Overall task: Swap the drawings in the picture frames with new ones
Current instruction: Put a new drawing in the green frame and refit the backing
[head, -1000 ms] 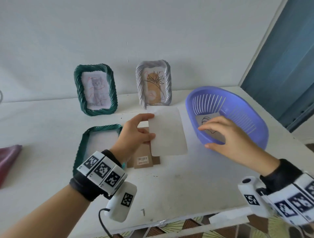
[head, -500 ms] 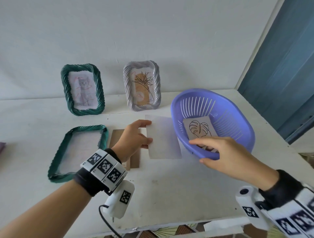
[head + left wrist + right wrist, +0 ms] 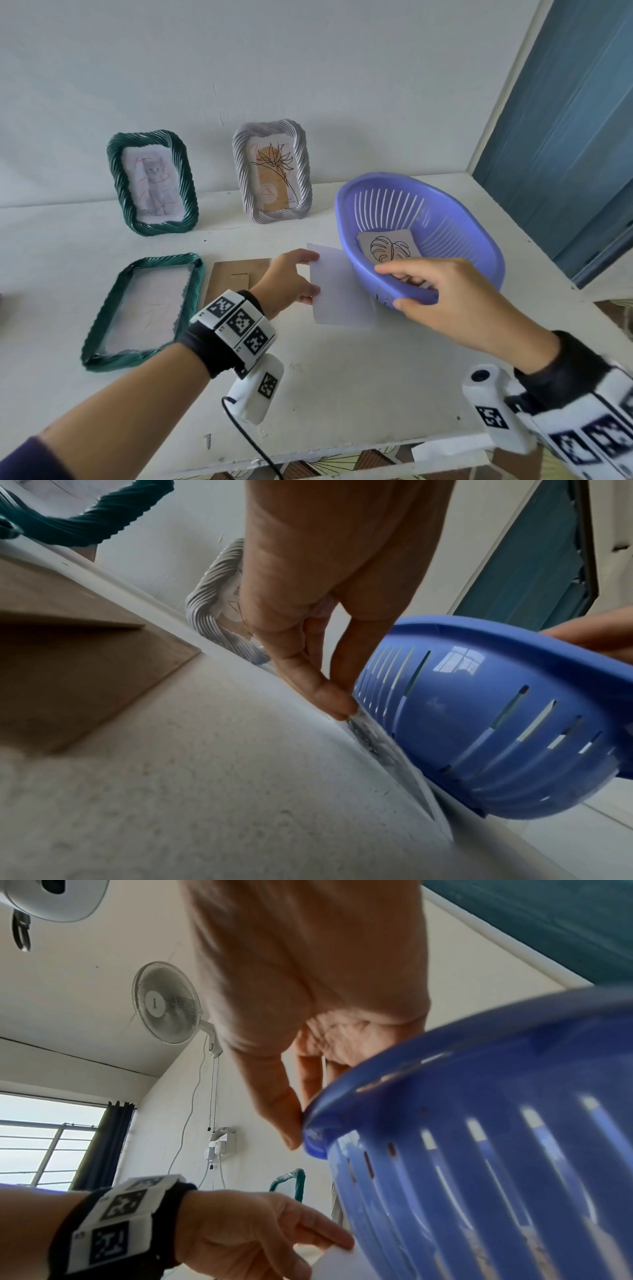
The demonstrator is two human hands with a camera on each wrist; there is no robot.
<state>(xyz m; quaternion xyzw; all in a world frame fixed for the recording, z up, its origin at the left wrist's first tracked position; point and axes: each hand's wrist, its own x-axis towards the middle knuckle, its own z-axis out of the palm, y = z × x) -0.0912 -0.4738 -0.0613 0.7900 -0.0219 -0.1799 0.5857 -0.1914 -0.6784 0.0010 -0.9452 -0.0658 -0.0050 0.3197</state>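
No readable words or numbers anywhere. Only black-and-white square code markers on the left wristband (image 3: pixel 239 322) and the right wristband (image 3: pixel 582 442), carrying no letters. A small logo on the hub of the wall fan (image 3: pixel 165 1002), too blurred to read.

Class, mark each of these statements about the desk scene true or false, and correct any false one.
1. The left hand pinches a white sheet. True.
2. The right hand rests flat on the table. False: it grips the rim of the purple basket.
3. Both upright frames are green. False: one is the green frame, the other the grey frame.
4. A leaf drawing lies in the basket. True.
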